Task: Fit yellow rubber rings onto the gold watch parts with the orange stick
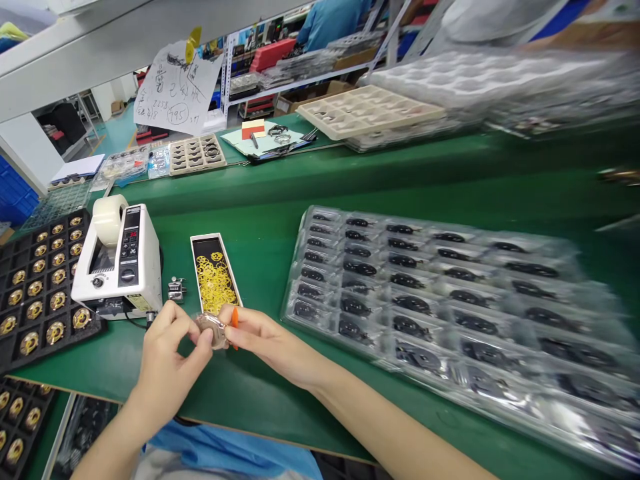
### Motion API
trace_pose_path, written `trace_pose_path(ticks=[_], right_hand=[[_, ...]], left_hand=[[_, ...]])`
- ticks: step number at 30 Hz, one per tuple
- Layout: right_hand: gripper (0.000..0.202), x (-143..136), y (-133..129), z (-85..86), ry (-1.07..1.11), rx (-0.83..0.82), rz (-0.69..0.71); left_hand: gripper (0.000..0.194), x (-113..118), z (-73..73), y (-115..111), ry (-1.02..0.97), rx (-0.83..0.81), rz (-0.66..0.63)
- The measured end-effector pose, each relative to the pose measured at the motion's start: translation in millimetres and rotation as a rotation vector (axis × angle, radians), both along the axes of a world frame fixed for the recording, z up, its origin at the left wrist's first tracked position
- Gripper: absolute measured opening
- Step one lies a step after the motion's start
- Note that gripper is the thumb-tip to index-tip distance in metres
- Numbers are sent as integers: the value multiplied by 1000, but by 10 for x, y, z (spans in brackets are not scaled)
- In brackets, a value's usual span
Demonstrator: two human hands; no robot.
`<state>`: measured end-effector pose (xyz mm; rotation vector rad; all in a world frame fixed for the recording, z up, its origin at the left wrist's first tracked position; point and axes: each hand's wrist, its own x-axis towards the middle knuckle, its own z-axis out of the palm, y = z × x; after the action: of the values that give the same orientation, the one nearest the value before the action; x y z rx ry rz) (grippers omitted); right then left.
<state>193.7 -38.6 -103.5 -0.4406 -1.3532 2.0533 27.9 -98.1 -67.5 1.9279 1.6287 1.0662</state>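
Over the near edge of the green table, both hands meet at a round shiny metal part point(215, 329) that resembles a watch case. My left hand point(173, 347) pinches its left side between thumb and fingers. On the other side, my right hand point(265, 340) has its fingers closed at the part's right edge, with a small orange piece point(235, 318) between thumb and forefinger. What kind of thing the orange piece is, I cannot make out. Just beyond the hands lies a white box point(231, 263) of thin yellow rings point(215, 280).
A tape dispenser point(143, 257) and a small tally counter point(176, 290) stand left of the box. Black foam trays point(23, 260) of gold round parts lie far left. A clear plastic tray point(295, 287) of dark parts fills the right. A cream tray point(370, 107) rests on the back ledge.
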Motion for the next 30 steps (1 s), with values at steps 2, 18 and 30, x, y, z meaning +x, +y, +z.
trace_pose_path(ticks=[2, 18, 30], right_hand=[[42, -1, 6, 5, -24, 7, -33], [47, -91, -336, -225, 66, -330, 147], [29, 293, 1515, 69, -1120, 850, -412]], left_hand=[[29, -45, 45, -2, 139, -27, 92], [46, -35, -105, -58, -302, 123, -411], [15, -2539, 12, -462, 353, -48, 1048]])
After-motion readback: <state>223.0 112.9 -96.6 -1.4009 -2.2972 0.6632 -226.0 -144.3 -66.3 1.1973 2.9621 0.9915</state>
